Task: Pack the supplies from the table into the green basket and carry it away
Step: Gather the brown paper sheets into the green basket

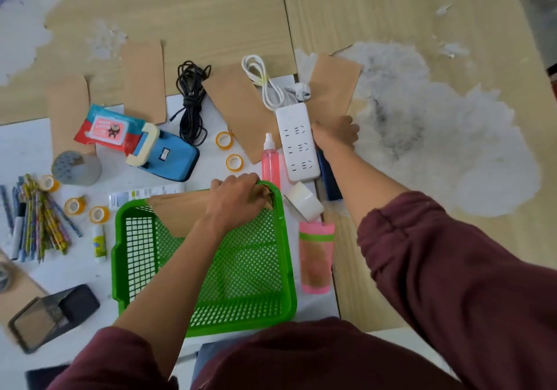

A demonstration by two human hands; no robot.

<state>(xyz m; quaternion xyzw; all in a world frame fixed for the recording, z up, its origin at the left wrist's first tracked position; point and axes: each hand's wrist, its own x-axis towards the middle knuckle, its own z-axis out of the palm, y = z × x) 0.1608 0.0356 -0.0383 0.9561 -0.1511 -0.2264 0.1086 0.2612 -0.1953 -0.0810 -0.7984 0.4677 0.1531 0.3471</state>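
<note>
Hands at work over a green basket [241, 325], seen from above by a head-worn camera. The basket sits on the white table [30, 142] right in front of the person and holds nothing but one brown envelope [180, 211].

The left hand [236, 198] is at the basket's far right corner, fingers curled round the right end of this envelope and over the rim. The envelope's long axis runs left to right along the far wall. Its right end rides up on the rim, so it slopes down to the left.

The right hand [336, 136] reaches out to a second envelope [334, 88], just to the right of a white power strip [297, 142]. Its fingers are bent at the envelope's near end (whether they have actually pinched the paper cannot be told). This envelope points away from the person, its far end leaning a little to the right. The power strip lies almost parallel to it, cord end away.

To do this step well, the left hand should lower the raised end until the envelope lies flat on the mesh floor, then let go. Flat paper at the bottom leaves room for bulkier supplies, such as the pink spray bottle [270, 160] and the white tape roll [304, 201]. The right hand should pinch the near short edge firmly and draw the second envelope towards the basket, keeping clear of the strip's plug, which lies beside its far left edge. It should then go in flat, in line with the one already there.
</note>
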